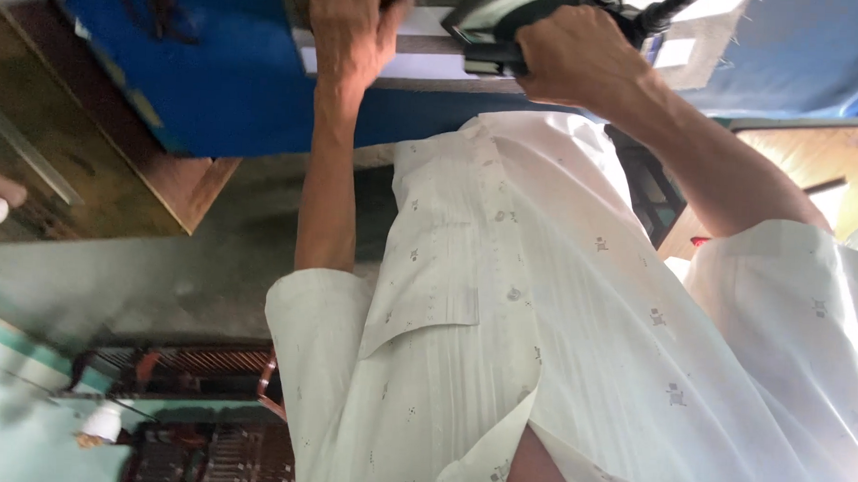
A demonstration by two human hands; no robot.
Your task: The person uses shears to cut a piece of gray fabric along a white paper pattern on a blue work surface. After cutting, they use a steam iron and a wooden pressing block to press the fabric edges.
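We judge the pressing midway, how much cloth is left being hidden: our right hand (578,51) clenches its grip on the dark iron (489,29), lying lengthwise across the blue counter (216,81), nose toward our left hand (351,24), pressed flat on white cloth (416,65).

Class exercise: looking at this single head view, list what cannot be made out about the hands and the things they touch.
- Left hand: fingertips cut off by the top edge; what they press is unseen.
- Black handled tool: partly hidden under the right hand and cropped by the top edge; its kind is unclear.
- Blue cloth-covered table: mostly blocked by the white patterned shirt.
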